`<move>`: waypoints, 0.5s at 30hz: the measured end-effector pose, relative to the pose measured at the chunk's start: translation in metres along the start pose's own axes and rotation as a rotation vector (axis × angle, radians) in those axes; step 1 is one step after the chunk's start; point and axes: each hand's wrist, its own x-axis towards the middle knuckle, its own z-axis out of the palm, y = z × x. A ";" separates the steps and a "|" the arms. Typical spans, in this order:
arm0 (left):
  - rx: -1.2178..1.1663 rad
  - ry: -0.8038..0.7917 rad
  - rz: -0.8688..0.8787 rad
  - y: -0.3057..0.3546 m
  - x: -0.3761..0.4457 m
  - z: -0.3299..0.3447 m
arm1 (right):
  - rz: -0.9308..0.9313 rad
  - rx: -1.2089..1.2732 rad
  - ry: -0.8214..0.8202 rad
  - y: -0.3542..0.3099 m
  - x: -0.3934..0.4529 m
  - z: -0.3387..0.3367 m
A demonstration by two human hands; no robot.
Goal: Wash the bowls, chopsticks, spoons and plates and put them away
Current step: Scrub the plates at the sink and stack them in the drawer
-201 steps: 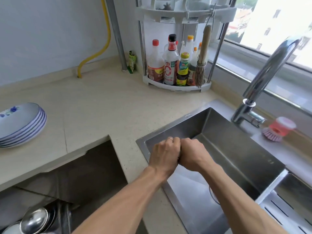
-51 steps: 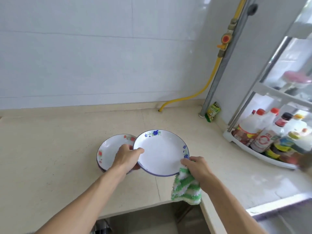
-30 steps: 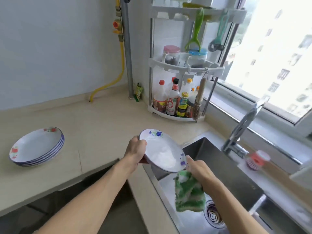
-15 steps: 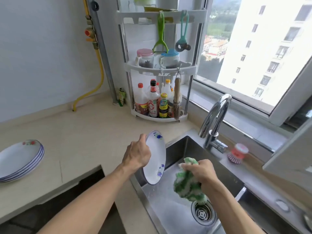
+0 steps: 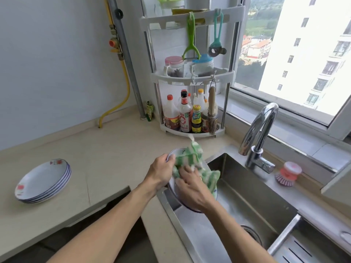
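Observation:
My left hand (image 5: 160, 171) grips the rim of a white plate with a blue edge (image 5: 175, 190), held tilted over the left end of the steel sink (image 5: 252, 188). My right hand (image 5: 191, 188) presses a green and white cloth (image 5: 191, 156) flat against the plate's face, and the cloth covers most of it. A stack of several white plates with flower prints (image 5: 44, 180) rests on the counter at the left.
A chrome tap (image 5: 260, 133) stands behind the sink, with a pink dish brush (image 5: 287, 173) to its right. A white corner rack (image 5: 191, 76) with sauce bottles, jars and hanging tools fills the corner. The sink drain (image 5: 250, 234) lies lower right. A dark gap opens below the counter's edge.
My right hand has brought the cloth up from above the drain onto the plate's face. The plate has turned from edge-on toward me and sits lower over the sink.

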 end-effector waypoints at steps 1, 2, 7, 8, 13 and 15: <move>-0.011 0.012 -0.016 -0.001 0.001 -0.004 | -0.029 0.037 -0.100 0.001 -0.006 0.004; -0.013 0.014 -0.028 -0.004 0.001 -0.008 | -0.040 0.091 -0.188 0.002 -0.012 0.004; -0.063 -0.020 -0.036 -0.013 -0.003 -0.015 | -0.130 -0.272 -0.063 0.012 -0.012 0.006; -0.096 -0.040 -0.033 -0.013 -0.006 -0.013 | -0.117 -0.288 0.045 0.011 -0.007 0.006; -0.263 -0.007 -0.057 -0.010 -0.009 -0.005 | -0.198 -0.011 0.018 -0.012 -0.001 0.013; -0.279 0.030 -0.089 -0.010 -0.010 -0.008 | -0.210 0.063 -0.132 -0.013 -0.011 0.008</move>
